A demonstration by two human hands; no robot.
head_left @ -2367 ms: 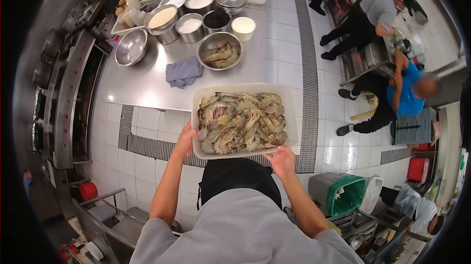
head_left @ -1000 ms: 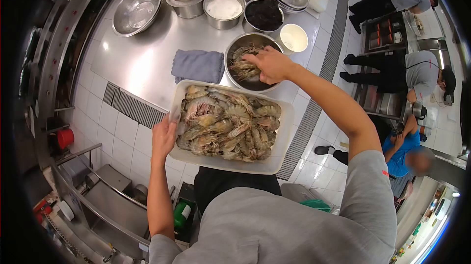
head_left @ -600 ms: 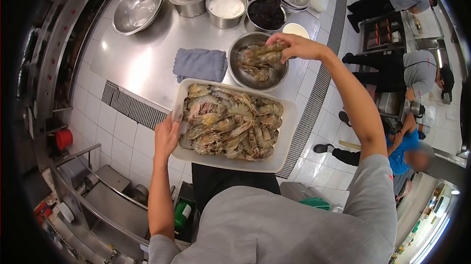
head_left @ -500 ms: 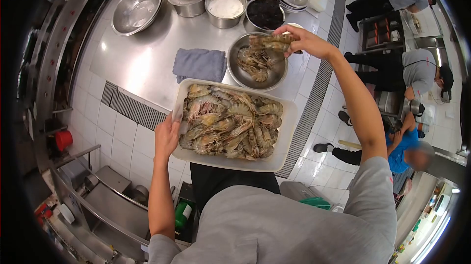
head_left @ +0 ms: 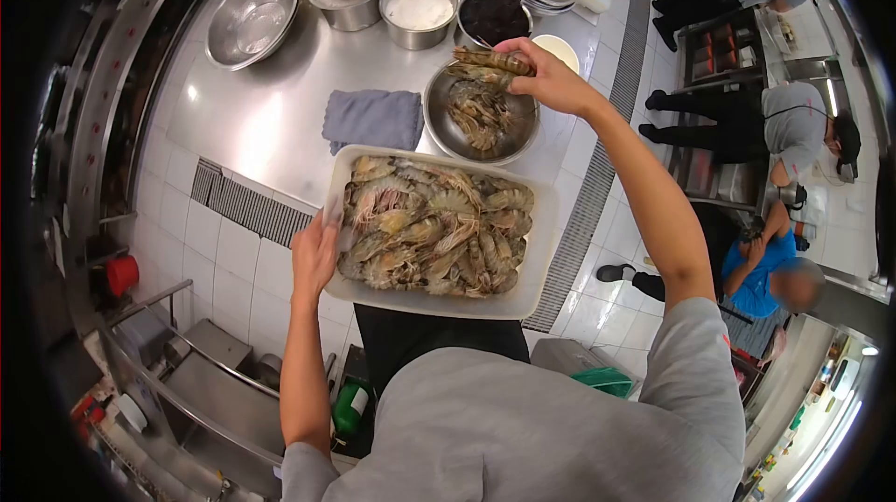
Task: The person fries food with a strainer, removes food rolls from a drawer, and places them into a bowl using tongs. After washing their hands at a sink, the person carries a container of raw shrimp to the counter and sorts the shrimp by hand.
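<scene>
Just under my right hand (head_left: 549,80) gripping shrimps (head_left: 487,61), a steel bowl (head_left: 513,138).
I hold the tub (head_left: 541,259) by its edge with my left hand (head_left: 315,250).

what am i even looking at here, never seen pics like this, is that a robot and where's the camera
There is no robot: these are a person's two bare hands. The one camera is worn on that person's head, looking forward and down, so their own grey shirt fills the bottom of the view.

The left hand holds the left edge of a pale tub full of shrimp. The right hand holds a few more shrimp over a steel bowl with others inside. Also on the metal table are a grey cloth and more steel containers, one with white powder. Other people appear at the picture's right.
</scene>
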